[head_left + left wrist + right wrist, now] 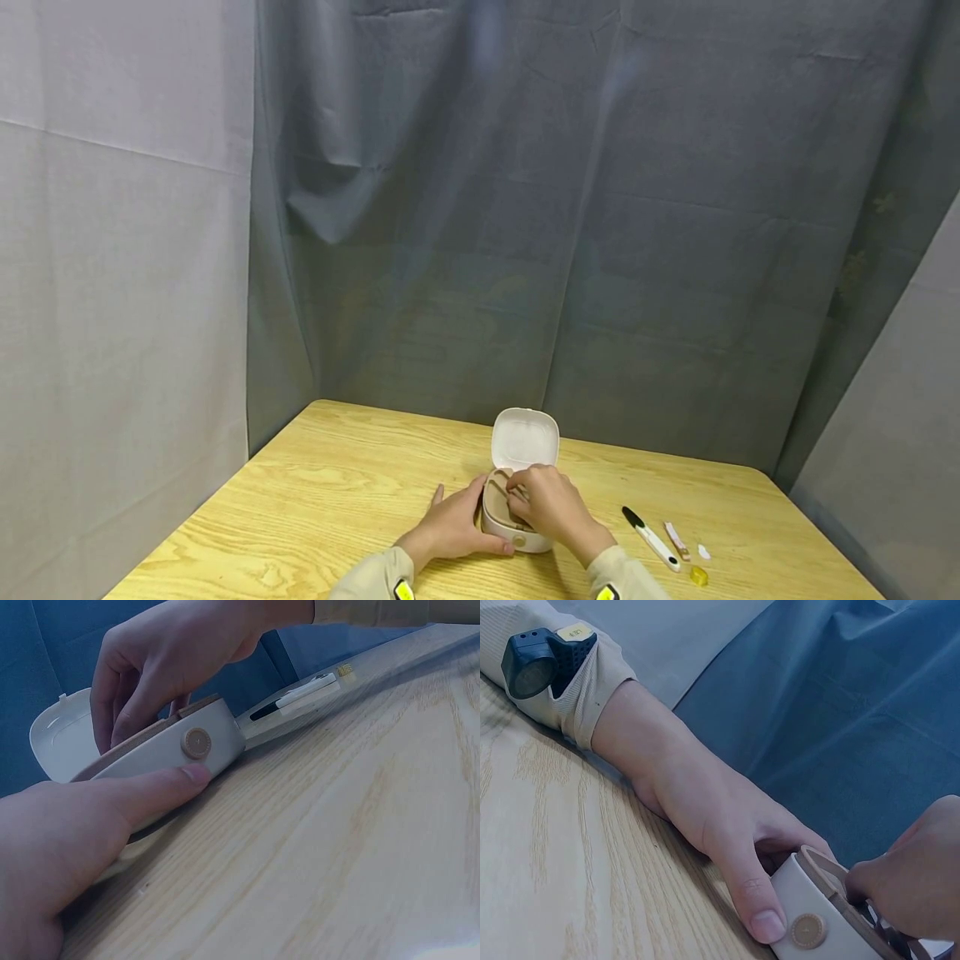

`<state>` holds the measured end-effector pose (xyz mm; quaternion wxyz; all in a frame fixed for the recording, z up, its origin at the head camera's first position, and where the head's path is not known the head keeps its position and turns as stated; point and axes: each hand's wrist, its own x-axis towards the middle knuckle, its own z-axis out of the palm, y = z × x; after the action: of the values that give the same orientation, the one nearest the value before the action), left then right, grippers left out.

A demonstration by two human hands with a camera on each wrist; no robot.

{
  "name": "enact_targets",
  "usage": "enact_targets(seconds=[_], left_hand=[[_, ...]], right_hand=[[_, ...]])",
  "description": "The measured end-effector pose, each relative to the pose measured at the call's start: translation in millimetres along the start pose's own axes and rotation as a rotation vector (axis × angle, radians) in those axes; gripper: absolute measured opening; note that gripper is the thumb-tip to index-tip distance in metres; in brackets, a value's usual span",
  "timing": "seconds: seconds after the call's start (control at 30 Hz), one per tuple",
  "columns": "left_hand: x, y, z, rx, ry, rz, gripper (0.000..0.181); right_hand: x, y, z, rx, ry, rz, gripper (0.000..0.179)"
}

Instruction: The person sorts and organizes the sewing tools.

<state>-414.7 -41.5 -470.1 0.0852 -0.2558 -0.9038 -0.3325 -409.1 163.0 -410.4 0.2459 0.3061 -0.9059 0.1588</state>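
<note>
A small white box point(492, 527) with a round tan button on its front stands on the table, its white lid point(525, 439) raised at the back. Inside sits a beige insert point(497, 498) with recesses. My left hand point(453, 523) grips the box from the left, thumb point(169, 791) pressed on the front wall beside the button point(196, 742). From above, my right hand point(551, 502) reaches into the box with bent fingers. Dark, shiny parts point(877, 919) show below those fingers in the right wrist view; I cannot tell whether they are held.
Right of the box, a white pen-shaped tool with a black end point(651, 539) lies on the wooden table point(360, 483). Close by are a small pink-and-white piece point(677, 540), a white scrap point(703, 552) and a yellow round item point(698, 576). Grey curtains point(465, 250) hang behind.
</note>
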Motion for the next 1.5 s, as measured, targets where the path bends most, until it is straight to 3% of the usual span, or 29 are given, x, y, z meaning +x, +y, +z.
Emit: enact_targets(seconds=[1.5], left_hand=[[1.4,-1.4,1.0,-0.003,0.001,0.009,0.116]], right_hand=[[-0.1,1.9,-1.3,0.023,-0.013,-0.042,0.012]])
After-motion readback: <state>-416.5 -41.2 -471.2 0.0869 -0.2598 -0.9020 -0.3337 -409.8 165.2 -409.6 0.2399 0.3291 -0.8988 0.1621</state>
